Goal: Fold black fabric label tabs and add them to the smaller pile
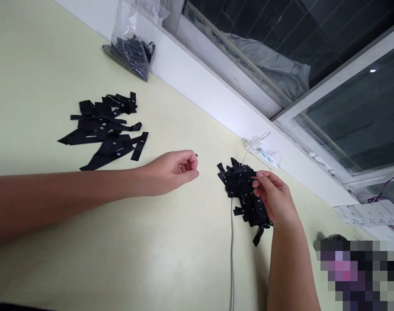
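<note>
black strips in two piles, hands between them

and it's the right hand [274, 194] at work on the far side, thumb and fingertips drawn close together right at the edge of the right-hand pile [242, 183]! whether a strip is caught in that narrow pinch, i cannot tell from this angle. over to the left hand [171, 172], held above the table [184, 259] with its fingers curled in and the thumb reaching forward; a tiny dark speck [197, 154] shows just beside the knuckles, and i cannot tell if anything is in the grip.

beyond the left forearm, the left-hand pile [101, 123] spreads loosely, its strips overlapping and dotted with small white marks. further back, a clear plastic bag [132, 56] leans by the wall, more black pieces in its bottom. a pale cable [232, 259] runs up the table, vanishes at the right-hand pile and shows again near the white power strip [263, 155].
</note>
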`<state>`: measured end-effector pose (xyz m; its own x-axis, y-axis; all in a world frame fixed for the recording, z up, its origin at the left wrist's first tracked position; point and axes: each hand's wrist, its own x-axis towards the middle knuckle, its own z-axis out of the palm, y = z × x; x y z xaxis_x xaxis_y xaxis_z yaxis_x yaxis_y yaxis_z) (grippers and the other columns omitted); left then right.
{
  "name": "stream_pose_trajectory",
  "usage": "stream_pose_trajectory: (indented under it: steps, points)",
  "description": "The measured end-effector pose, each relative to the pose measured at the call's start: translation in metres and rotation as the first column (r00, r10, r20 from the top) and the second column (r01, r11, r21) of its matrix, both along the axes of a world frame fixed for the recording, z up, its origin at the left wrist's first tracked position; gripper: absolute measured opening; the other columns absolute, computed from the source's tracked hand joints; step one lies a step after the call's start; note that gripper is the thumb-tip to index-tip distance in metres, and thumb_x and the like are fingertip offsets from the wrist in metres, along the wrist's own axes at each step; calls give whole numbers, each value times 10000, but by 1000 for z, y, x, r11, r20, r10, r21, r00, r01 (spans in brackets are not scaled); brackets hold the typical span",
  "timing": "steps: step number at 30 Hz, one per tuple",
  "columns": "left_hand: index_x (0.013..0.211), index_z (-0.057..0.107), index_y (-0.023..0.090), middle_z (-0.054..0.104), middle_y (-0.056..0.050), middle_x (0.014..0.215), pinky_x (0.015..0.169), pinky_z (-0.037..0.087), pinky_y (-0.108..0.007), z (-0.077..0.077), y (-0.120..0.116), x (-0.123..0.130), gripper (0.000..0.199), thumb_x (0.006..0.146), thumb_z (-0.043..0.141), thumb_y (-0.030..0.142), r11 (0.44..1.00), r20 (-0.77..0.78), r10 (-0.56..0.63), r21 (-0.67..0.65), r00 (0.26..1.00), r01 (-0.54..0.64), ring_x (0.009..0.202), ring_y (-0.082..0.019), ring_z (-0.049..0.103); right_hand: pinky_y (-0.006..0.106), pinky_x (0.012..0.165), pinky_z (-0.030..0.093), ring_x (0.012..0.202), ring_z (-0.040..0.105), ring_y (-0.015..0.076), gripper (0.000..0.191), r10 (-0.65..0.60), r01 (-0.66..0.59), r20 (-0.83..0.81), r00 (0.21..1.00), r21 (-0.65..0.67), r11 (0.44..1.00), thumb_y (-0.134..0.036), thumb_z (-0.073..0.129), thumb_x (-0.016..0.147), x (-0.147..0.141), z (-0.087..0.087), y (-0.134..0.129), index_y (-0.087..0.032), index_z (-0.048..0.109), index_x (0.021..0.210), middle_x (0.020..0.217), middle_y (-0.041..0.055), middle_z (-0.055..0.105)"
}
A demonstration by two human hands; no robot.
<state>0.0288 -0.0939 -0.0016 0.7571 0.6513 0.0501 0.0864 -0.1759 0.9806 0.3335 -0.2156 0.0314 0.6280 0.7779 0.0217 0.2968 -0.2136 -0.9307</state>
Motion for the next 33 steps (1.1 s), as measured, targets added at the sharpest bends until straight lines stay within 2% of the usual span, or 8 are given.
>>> stream_pose_trajectory:
  steps: [3, 6, 9, 15, 17, 20, 24, 33]
  points:
    - [898, 537, 223, 580, 11, 852, 691, 447, -295, 0, 0, 0, 187, 922, 614, 392, 1000, -10, -1, 8, 1000, 1, 779, -149, 546, 231, 481, 360, 580, 508, 112, 377, -55, 56, -33, 998, 36, 998, -513, 814, 685, 7, 3, -4, -216, 688, 880, 808, 17, 679]
    - [900, 543, 223, 582, 7, 852, 684, 449, -296, 1, 0, 0, 189, 916, 615, 397, 1000, -20, -5, 16, 1000, 5, 776, -152, 546, 266, 492, 351, 544, 478, 126, 334, -225, 274, 278, 934, -150, 950, -509, 729, 730, 25, 0, -10, -202, 713, 857, 725, 11, 654]
    - [894, 543, 222, 581, 5, 844, 674, 447, -296, 3, -1, 0, 191, 910, 617, 397, 1000, -32, -7, 21, 999, 8, 767, -154, 545, 329, 571, 400, 583, 537, 185, 286, -243, 422, 511, 825, -271, 865, -465, 702, 722, 40, -4, -12, -186, 726, 779, 655, 29, 645]
    - [893, 541, 226, 581, 7, 849, 684, 449, -294, 2, -1, 0, 187, 914, 612, 398, 999, -26, -10, 32, 1000, 11, 772, -152, 542, 382, 722, 429, 781, 627, 262, 304, -311, 520, 646, 697, -157, 839, -463, 671, 768, 29, 2, -9, -198, 697, 917, 875, 91, 729]
    - [894, 544, 227, 579, 7, 849, 685, 450, -295, 1, 0, 0, 189, 918, 608, 404, 999, -34, -12, 38, 999, 13, 770, -152, 540, 369, 711, 430, 755, 622, 249, 308, -276, 472, 664, 695, -132, 872, -510, 637, 815, 16, 5, -7, -212, 692, 872, 822, 72, 722]
    - [899, 554, 229, 584, 3, 853, 687, 454, -297, 0, 0, 0, 192, 918, 606, 412, 998, -51, -7, 56, 999, 9, 774, -157, 540, 348, 645, 415, 657, 584, 224, 384, -75, 277, 665, 743, -203, 939, -587, 590, 861, -2, 4, -5, -223, 677, 773, 685, 39, 678]
    - [896, 557, 226, 583, -3, 852, 678, 454, -293, 0, 0, 0, 199, 910, 611, 418, 998, -54, -9, 68, 998, 13, 766, -158, 534, 335, 636, 406, 597, 545, 193, 332, 170, 91, 695, 699, -322, 942, -525, 586, 890, -15, -3, -1, -231, 636, 744, 621, 8, 631]
    - [869, 550, 223, 562, -7, 809, 633, 439, -283, 4, -2, 0, 220, 896, 608, 434, 997, -61, -9, 81, 998, 14, 716, -157, 521, 330, 632, 446, 622, 602, 194, 178, 247, 32, 673, 697, -374, 927, -389, 609, 856, -19, -5, 0, -240, 685, 794, 685, 17, 695]
